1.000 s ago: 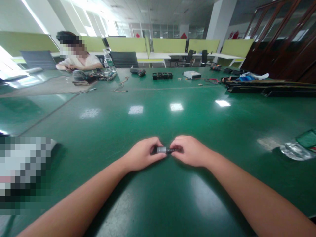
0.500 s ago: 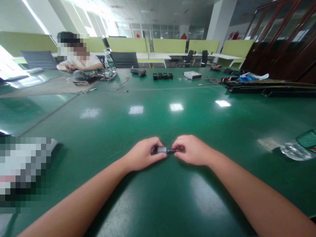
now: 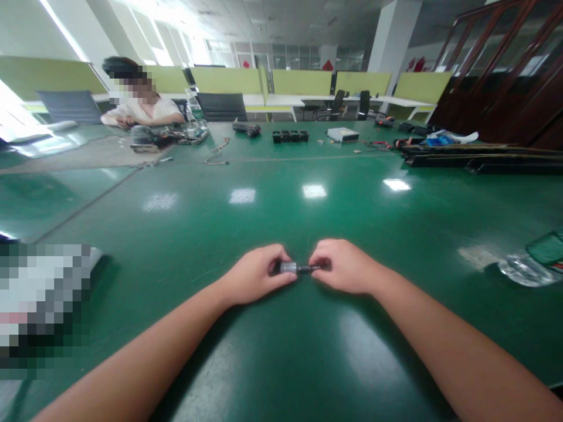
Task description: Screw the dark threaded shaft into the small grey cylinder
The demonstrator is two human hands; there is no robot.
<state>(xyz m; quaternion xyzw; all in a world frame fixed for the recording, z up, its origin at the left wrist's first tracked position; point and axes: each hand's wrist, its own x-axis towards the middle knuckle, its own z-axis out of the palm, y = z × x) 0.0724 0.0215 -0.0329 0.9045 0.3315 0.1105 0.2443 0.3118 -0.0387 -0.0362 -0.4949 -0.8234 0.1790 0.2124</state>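
Observation:
Near the middle of the green tabletop [image 3: 272, 214], a small grey cylinder [image 3: 289, 267] with a dark, thin shaft [image 3: 304, 269] on its right side lies sideways between the hands. My left hand [image 3: 259, 274] is closed around the cylinder, thumb in front and fingers behind. The far end of the shaft is pinched in the fingertips of my right hand [image 3: 341, 266]. The fingers hide both ends of the piece.
A person [image 3: 143, 108] sits across at the far left, beside a pile of parts [image 3: 169, 137]. Farther back are a black block [image 3: 290, 136], a white box [image 3: 343, 135] and long black bars [image 3: 484, 157]. A glass dish [image 3: 525, 269] stands at right, a blurred-out object [image 3: 44, 299] at left.
My right hand has shifted very slightly right along the shaft. My left hand has not visibly moved. The person's head across the table has moved a little.

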